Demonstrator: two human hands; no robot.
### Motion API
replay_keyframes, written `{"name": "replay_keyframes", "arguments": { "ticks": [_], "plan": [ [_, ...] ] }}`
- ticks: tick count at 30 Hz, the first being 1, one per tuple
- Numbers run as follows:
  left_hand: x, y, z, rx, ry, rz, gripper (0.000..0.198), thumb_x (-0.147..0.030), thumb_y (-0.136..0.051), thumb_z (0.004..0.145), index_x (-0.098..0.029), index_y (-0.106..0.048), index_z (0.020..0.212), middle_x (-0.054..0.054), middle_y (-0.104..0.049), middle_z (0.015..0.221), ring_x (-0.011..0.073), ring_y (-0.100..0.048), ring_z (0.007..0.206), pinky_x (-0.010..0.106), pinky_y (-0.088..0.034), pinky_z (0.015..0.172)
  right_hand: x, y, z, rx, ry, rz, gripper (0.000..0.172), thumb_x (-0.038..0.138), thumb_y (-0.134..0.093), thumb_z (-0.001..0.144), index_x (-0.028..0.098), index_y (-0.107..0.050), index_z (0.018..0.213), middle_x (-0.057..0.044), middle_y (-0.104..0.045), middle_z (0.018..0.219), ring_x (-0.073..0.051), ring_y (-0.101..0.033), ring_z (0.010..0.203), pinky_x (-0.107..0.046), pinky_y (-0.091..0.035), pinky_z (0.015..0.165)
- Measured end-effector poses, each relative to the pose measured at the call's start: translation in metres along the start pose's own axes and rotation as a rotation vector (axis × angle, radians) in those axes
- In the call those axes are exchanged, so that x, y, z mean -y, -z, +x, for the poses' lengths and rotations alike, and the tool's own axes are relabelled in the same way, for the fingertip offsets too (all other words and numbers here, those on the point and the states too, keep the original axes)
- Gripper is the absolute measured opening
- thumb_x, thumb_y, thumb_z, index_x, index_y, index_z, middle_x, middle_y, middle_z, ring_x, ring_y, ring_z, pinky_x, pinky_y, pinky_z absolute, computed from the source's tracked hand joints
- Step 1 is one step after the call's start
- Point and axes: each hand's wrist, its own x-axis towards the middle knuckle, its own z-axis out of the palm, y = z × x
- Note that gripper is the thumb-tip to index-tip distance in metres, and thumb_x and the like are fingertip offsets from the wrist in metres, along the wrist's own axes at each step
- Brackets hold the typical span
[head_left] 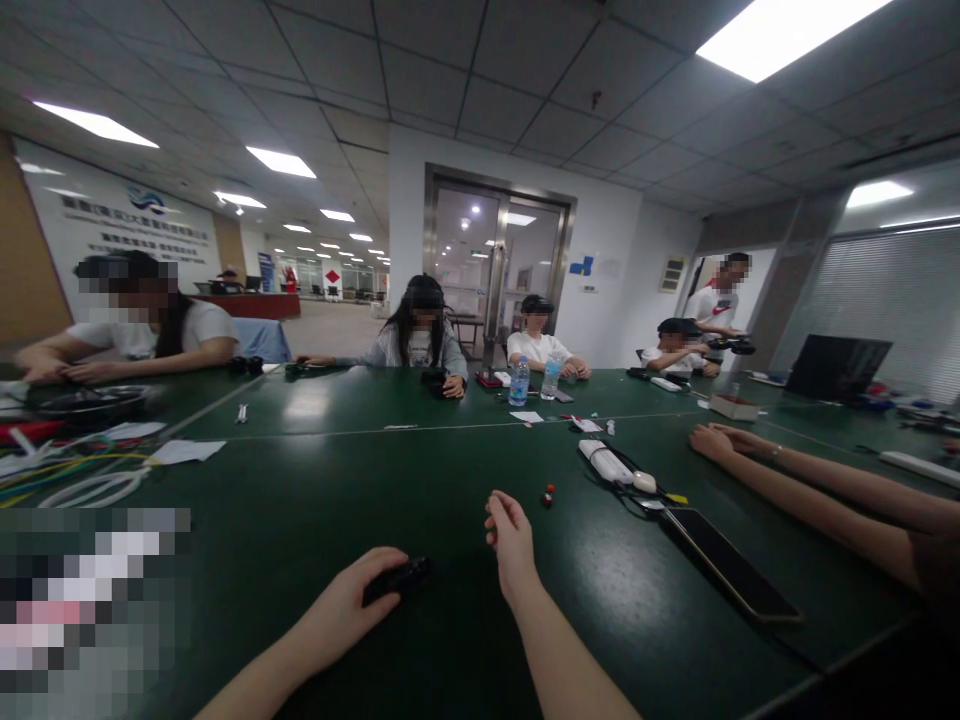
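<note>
On the green table, my left hand (352,605) is wrapped round a small black object (409,575), whose far end sticks out past the fingers. My right hand (512,535) is raised a little to the right of it, fingers curled together; whether anything is between them is too small to tell. A small red and black item (549,494) lies just right of my right hand. Beyond it are a white power strip (604,462) with cables and a dark phone-like tablet (727,560).
Another person's forearms (817,480) rest on the table at the right. Several people sit across. Two water bottles (519,382) stand near the far edge. Cables (90,475) and a paper sheet (187,451) lie at the left, a box (733,406) at the far right.
</note>
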Motion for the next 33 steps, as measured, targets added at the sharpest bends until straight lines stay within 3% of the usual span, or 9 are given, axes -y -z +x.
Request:
{"name": "replay_keyframes", "arguments": {
  "ticks": [5,15,21,27,33],
  "plan": [
    [-0.002,0.0,-0.002,-0.016,-0.005,0.015,0.04,-0.031,-0.048,0.075,-0.025,-0.05,0.114,0.001,-0.049,0.122,0.0177,-0.045,0.113,0.033,-0.031,0.1,0.002,0.0,-0.002,0.037,0.008,-0.036,0.042,0.054,-0.051,0.07,0.02,-0.055,0.093,-0.004,-0.054,0.081,-0.014,-0.051,0.062,-0.026,-0.042,0.051],
    [-0.006,0.002,-0.003,-0.001,-0.02,-0.012,0.039,-0.029,-0.047,0.076,-0.025,-0.05,0.114,0.001,-0.05,0.12,0.0173,-0.046,0.11,0.033,-0.034,0.098,-0.007,0.002,0.006,0.033,0.007,0.063,0.04,0.046,-0.057,0.068,0.023,-0.054,0.101,-0.005,-0.056,0.092,-0.014,-0.054,0.067,-0.026,-0.043,0.052],
    [-0.007,0.003,-0.005,-0.007,-0.023,-0.039,0.039,-0.031,-0.049,0.076,-0.026,-0.049,0.114,0.0,-0.051,0.119,0.0178,-0.047,0.11,0.034,-0.035,0.097,-0.003,0.002,0.003,0.045,-0.019,0.031,0.036,0.05,-0.054,0.07,0.022,-0.056,0.093,-0.005,-0.055,0.088,-0.014,-0.053,0.066,-0.027,-0.043,0.053],
    [0.002,0.001,-0.004,-0.026,0.026,-0.042,0.046,-0.031,-0.05,0.075,-0.025,-0.043,0.12,0.001,-0.049,0.123,0.018,-0.045,0.113,0.035,-0.033,0.098,-0.002,0.0,0.0,0.076,0.025,-0.014,0.04,0.045,-0.058,0.068,0.023,-0.054,0.101,-0.005,-0.055,0.093,-0.015,-0.054,0.069,-0.026,-0.044,0.054],
    [0.001,0.002,-0.005,-0.004,0.063,-0.062,0.048,-0.032,-0.053,0.074,-0.026,-0.042,0.121,0.001,-0.049,0.124,0.0181,-0.045,0.113,0.035,-0.033,0.098,-0.005,-0.001,0.003,0.06,-0.009,-0.025,0.039,0.049,-0.059,0.066,0.02,-0.058,0.091,0.0,-0.054,0.072,-0.01,-0.048,0.056,-0.023,-0.039,0.048]
  ]
}}
